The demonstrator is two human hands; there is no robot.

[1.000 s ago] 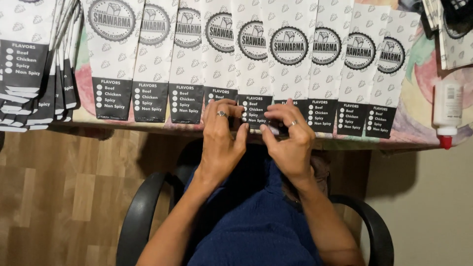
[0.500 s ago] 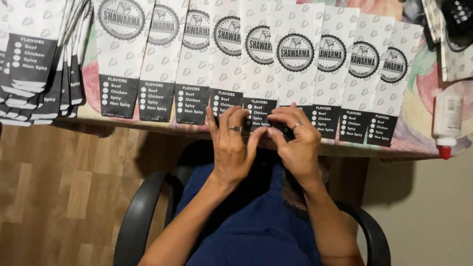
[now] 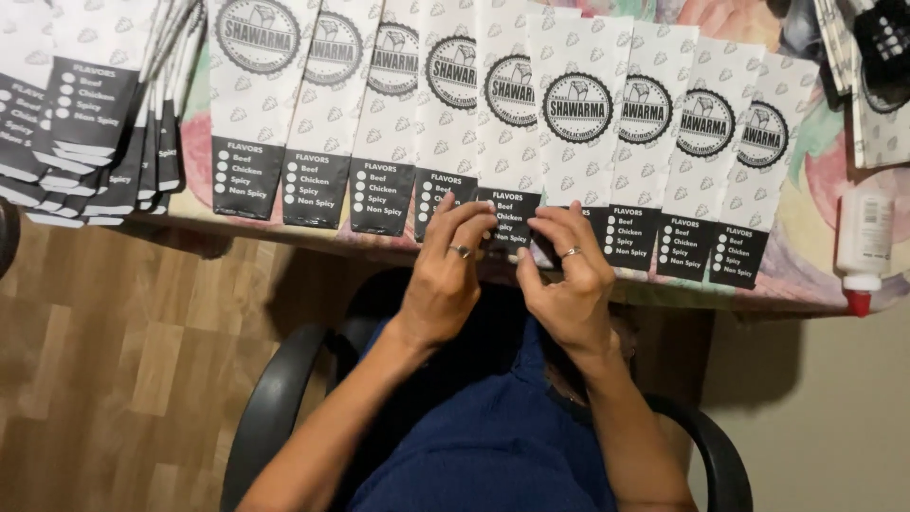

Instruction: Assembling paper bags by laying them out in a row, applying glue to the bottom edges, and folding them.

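Both hands pinch the dark bottom flap of one white paper sleeve [image 3: 512, 142] at the table edge [image 3: 787, 299]: left hand [image 3: 445, 275] and right hand [image 3: 569, 280], fingertips closed on it. Neighbouring sleeves [image 3: 313, 114] overlap either side; uneven pressure could crease the thin, matte paper. A glue bottle [image 3: 861, 246] stands well right.

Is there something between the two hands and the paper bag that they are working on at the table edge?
Nothing visible stands between them. The left hand and the right hand already touch the black lower end of the paper bag with their fingertips. Neighbouring bags overlap its sides, but they do not cover the end that the hands touch.
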